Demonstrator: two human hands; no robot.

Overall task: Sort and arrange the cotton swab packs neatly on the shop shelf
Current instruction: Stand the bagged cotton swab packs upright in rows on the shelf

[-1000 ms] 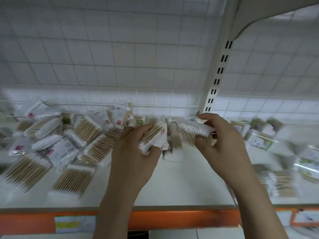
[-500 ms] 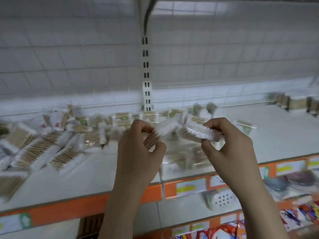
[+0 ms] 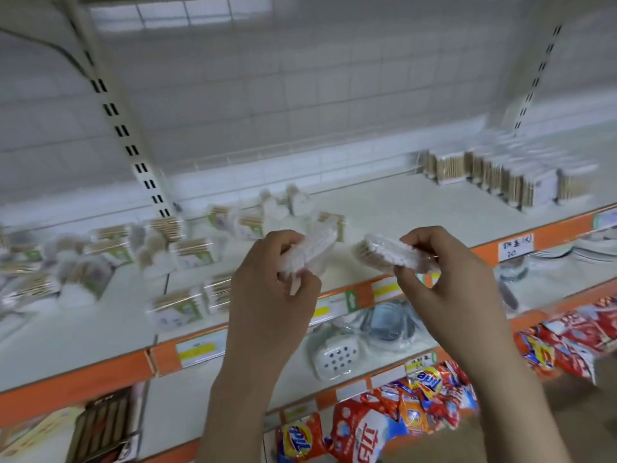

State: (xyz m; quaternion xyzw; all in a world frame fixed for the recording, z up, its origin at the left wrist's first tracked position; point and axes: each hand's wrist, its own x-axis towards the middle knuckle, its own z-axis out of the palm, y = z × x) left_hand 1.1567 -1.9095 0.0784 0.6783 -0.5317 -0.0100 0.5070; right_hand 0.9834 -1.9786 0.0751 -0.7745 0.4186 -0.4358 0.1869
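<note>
Head view, hands: the left hand (image 3: 273, 285) holds 1 cotton swab pack (image 3: 309, 250), its grip closed round it. The right hand (image 3: 444, 279) pinches a second pack (image 3: 390, 253) between thumb and curled fingers. The 2 packs are held apart, above the shelf's front edge.

Head view, change: over the last second the view has swung right. The loose heap (image 3: 110, 255), previously straight ahead, now lies to the left. A tidy row of upright packs (image 3: 500, 177) has come into sight at the far right of the same shelf (image 3: 400, 202). Both hands have kept their packs throughout.

Head view, shelf state: between heap and row is a bare stretch of shelf. The heap is blurred; a pack count is not possible.

Head view, lower shelves: soap dishes (image 3: 337, 357) and detergent bags (image 3: 417, 406) sit below, outside the task.

Meaning for task: the 2 packs appear to be in transit toward the tidy row. Sorting is judged partly done, with many packs left in the heap.
</note>
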